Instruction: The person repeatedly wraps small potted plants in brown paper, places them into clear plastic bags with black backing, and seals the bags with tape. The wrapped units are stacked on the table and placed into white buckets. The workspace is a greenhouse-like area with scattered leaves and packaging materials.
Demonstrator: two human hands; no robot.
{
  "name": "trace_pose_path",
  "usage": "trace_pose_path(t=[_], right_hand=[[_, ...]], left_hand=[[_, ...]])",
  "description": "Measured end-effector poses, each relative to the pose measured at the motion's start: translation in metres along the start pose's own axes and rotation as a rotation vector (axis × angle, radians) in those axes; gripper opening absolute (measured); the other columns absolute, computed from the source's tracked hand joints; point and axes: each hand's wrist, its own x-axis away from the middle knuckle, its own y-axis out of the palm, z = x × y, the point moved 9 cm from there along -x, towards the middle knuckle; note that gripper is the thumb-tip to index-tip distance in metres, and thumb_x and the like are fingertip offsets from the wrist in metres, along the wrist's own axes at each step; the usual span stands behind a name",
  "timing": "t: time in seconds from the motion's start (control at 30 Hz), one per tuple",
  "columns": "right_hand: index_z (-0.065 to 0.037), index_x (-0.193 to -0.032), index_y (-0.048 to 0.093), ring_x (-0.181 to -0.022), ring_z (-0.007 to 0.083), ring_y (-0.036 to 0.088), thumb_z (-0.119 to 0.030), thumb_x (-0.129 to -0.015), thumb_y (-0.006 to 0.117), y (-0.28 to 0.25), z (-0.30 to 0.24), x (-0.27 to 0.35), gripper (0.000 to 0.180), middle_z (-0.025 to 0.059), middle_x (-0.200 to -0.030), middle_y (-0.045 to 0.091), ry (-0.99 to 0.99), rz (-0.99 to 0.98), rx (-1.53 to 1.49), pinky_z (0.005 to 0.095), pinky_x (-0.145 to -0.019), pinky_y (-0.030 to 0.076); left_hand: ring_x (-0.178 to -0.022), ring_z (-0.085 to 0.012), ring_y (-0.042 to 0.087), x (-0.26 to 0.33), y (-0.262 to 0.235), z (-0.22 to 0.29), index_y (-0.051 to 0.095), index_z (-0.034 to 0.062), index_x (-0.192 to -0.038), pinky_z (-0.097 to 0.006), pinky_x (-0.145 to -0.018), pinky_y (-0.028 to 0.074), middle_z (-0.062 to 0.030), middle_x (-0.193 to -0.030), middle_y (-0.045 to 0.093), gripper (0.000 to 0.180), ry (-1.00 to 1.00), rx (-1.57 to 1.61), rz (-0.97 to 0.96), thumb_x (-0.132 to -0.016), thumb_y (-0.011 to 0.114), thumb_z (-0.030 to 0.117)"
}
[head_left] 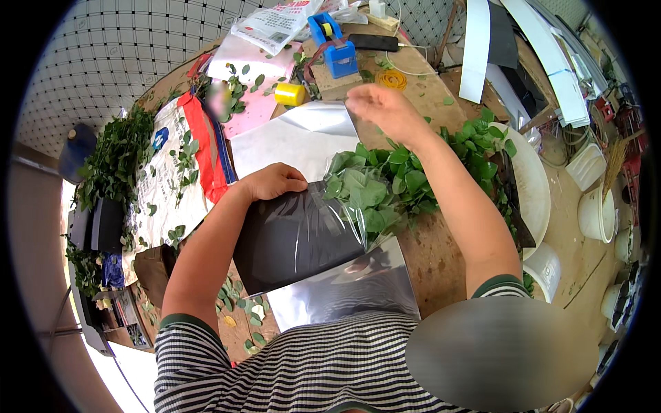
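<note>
My left hand (pixel 273 183) presses down on the upper edge of a dark wrapping sheet (pixel 289 237) with a clear film over it, lying on the wooden table (pixel 441 255). A bunch of green leafy stems (pixel 385 189) lies on the sheet's right part. Above the bunch my right hand (pixel 380 110) is raised, fingers curled and pinched at the top corner of a silvery sheet (pixel 296 141); whether it grips that corner I cannot tell. Another silvery sheet (pixel 351 289) sticks out below the dark one, near my striped shirt.
A blue tape dispenser (pixel 337 48), a yellow tape roll (pixel 290 94) and pink paper (pixel 251 110) lie at the table's far side. A printed white sack (pixel 175 172) with loose leaves and more greenery (pixel 117 155) are at left. White bowls and buckets (pixel 595 213) stand at right.
</note>
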Motion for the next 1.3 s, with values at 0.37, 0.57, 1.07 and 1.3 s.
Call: trace_pose_path(t=[0.37, 0.57, 1.07, 1.3], right_hand=[[0.002, -0.089, 0.062, -0.070, 0.0179, 0.060, -0.028, -0.083, 0.057, -0.063, 0.089, -0.248, 0.031, 0.0104, -0.080, 0.065, 0.082, 0.286, 0.701, 0.0311, -0.061, 0.045], [0.004, -0.117, 0.044, -0.076, 0.0117, 0.056, -0.009, -0.082, 0.061, -0.057, 0.050, -0.133, 0.042, 0.0069, -0.080, 0.062, -0.017, 0.228, -0.113, 0.0257, -0.076, 0.042], [-0.002, -0.104, 0.058, -0.082, 0.0135, 0.059, -0.010, -0.085, 0.060, -0.024, 0.067, 0.047, 0.021, 0.0070, -0.088, 0.062, 0.335, 0.124, -0.673, 0.0270, -0.078, 0.045], [-0.001, -0.104, 0.057, -0.076, 0.0138, 0.060, -0.006, -0.084, 0.059, 0.005, -0.005, 0.103, 0.021, 0.0092, -0.086, 0.063, 0.205, -0.106, -0.608, 0.0249, -0.072, 0.048]], left_hand=[[-0.073, -0.0235, 0.062, 0.043, -0.060, -0.014, 0.056, 0.0031, -0.105, -0.034, -0.067, 0.049, -0.0118, -0.090, 0.060, 0.031, 0.235, -0.243, 0.562, -0.082, 0.061, 0.024], [-0.076, -0.0201, 0.061, 0.014, -0.082, -0.012, 0.055, 0.0008, -0.106, -0.032, -0.072, 0.048, -0.0131, -0.091, 0.062, 0.032, 0.299, -0.018, 0.434, -0.086, 0.055, 0.026], [-0.045, -0.0095, 0.052, -0.212, -0.113, 0.080, 0.060, 0.0079, -0.070, -0.026, -0.039, 0.039, -0.0011, -0.063, 0.061, 0.019, 0.142, 1.068, 0.550, -0.077, 0.070, 0.023], [-0.060, -0.0142, 0.062, -0.096, -0.112, 0.108, 0.065, 0.0007, -0.084, -0.023, -0.056, 0.049, -0.0064, -0.078, 0.067, 0.029, 0.309, 0.491, 0.379, -0.085, 0.060, 0.029]])
